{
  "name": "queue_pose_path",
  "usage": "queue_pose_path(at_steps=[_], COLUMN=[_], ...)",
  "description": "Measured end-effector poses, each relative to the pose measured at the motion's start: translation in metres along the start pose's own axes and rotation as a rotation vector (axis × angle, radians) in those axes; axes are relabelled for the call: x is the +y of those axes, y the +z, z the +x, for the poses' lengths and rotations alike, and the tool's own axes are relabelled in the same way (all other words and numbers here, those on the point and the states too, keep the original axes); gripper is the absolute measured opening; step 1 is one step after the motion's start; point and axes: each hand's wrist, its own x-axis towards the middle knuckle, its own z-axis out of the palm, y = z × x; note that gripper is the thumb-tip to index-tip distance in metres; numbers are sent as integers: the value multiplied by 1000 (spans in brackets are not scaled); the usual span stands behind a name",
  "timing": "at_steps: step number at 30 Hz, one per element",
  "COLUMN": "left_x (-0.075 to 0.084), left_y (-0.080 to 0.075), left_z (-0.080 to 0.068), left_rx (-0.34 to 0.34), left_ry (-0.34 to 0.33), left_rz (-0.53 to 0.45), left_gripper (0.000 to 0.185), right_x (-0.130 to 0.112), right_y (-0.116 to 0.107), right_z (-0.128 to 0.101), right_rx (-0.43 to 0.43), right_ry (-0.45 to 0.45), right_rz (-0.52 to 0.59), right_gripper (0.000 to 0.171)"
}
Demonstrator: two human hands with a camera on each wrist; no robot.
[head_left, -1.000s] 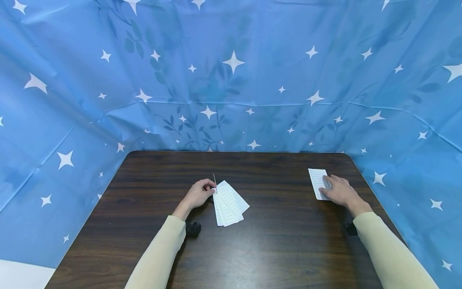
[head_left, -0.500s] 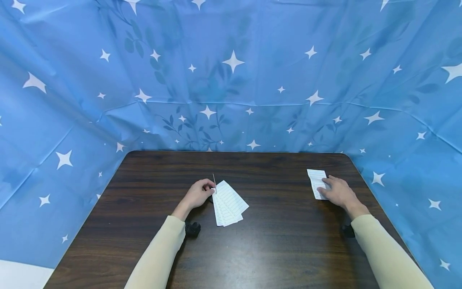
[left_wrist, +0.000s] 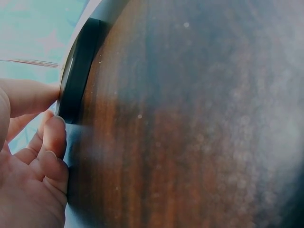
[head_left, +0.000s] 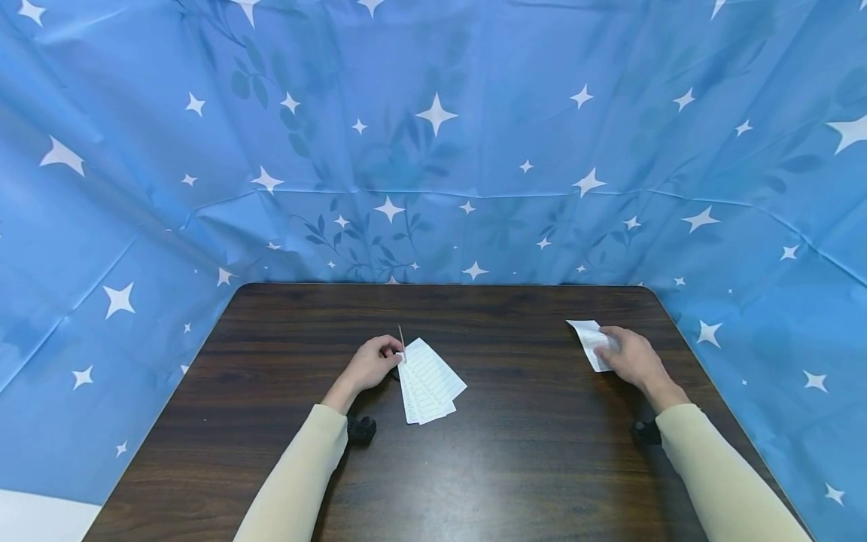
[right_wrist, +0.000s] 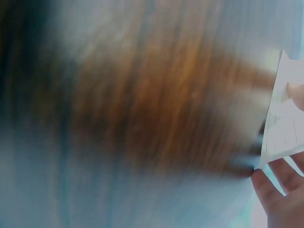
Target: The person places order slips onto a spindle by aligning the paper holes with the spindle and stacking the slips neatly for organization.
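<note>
In the head view, my left hand (head_left: 369,364) holds the edge of a bill spike. Its thin needle (head_left: 403,342) stands up, and several fanned-out printed paper slips (head_left: 428,384) lie at its foot. The left wrist view shows the spike's black base (left_wrist: 78,71), with a digit of the left hand touching it and other fingers curled beside it. Far to the right, my right hand (head_left: 635,359) pinches a white printed slip (head_left: 591,339). That slip bends between thumb and fingers, as the right wrist view shows on the lined paper (right_wrist: 285,123).
The dark wood-grain table (head_left: 501,482) runs back to a blue star-patterned curtain (head_left: 488,150), which also borders both sides. Black wrist cameras, such as the left one (head_left: 362,430), hang under the forearms close to the tabletop.
My right hand has shifted slightly left. The slip it holds has gone from nearly flat to bent and creased, its far end turning left. The left hand and the spike have stayed put.
</note>
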Motion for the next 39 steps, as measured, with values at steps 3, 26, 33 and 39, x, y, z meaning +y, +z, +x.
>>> queue_pose_path(at_steps=[3,26,33,39], left_x=[0,0,1,1], left_y=[0,-1,-1,-2], left_z=[0,1,0,0], left_rx=[1,-2,-4,-3], left_ry=[-1,11,6,-6], left_rz=[3,1,7,11], left_gripper=[10,11,11,11], right_x=[-4,-27,-32,-42], right_y=[0,8,12,15], right_z=[-1,-1,0,0], right_rx=[38,73,85,89], right_ry=[-2,27,-7,-35], right_rz=[30,256,306,339], right_gripper=[50,47,47,48])
